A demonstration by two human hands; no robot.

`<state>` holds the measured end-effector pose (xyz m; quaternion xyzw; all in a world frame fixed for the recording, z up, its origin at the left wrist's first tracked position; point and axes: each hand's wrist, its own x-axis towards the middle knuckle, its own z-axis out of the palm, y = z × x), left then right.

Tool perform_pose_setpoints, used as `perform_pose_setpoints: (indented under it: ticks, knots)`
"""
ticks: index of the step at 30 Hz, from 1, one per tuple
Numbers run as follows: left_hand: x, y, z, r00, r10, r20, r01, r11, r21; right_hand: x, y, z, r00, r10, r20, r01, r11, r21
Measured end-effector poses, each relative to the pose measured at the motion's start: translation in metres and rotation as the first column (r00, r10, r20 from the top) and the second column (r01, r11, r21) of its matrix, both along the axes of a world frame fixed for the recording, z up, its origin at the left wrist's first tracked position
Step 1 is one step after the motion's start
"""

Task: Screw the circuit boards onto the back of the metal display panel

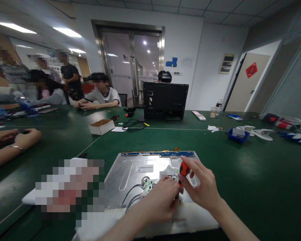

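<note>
A flat silver metal panel lies on the green table, with a blue circuit strip along its far edge. My right hand holds the orange and black handle of a screwdriver between thumb and fingers, above the panel's right part. Just left of it, my left hand rests low over the panel with curled fingers near the tool's lower end; what they grip is hidden. A small green circuit board with black cables shows beside my left hand.
An open cardboard box, black cables and a black monitor frame stand beyond the panel. At right is a blue tray. Another person's hands are at left; more people sit or stand behind.
</note>
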<state>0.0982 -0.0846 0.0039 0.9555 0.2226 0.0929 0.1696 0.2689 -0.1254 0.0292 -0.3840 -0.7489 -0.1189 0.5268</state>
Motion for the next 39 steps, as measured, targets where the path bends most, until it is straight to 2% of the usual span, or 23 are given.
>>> perform_pose_setpoints:
  ticks: [5, 14, 24, 39]
  knots:
    - [0.0004, 0.0004, -0.0006, 1.000, 0.003, 0.014, -0.003, 1.000, -0.009, -0.0008, -0.0030, 0.0028, 1.000, 0.028, 0.000, -0.028, 0.999, 0.028]
    - [-0.0001, -0.0015, 0.0031, 1.000, 0.020, 0.006, -0.020, 1.000, -0.015, -0.0004, 0.0008, -0.0021, 1.000, 0.022, 0.005, -0.022, 1.000, 0.016]
    - [-0.0003, 0.0010, -0.0032, 1.000, -0.011, 0.024, 0.011, 1.000, -0.011, -0.0006, -0.0009, 0.0002, 1.000, 0.009, 0.019, -0.010, 0.998, 0.061]
    - [-0.0003, 0.0005, -0.0011, 1.000, -0.021, 0.002, 0.021, 1.000, 0.005, 0.0011, -0.0029, 0.0015, 1.000, 0.025, 0.018, -0.025, 1.000, -0.007]
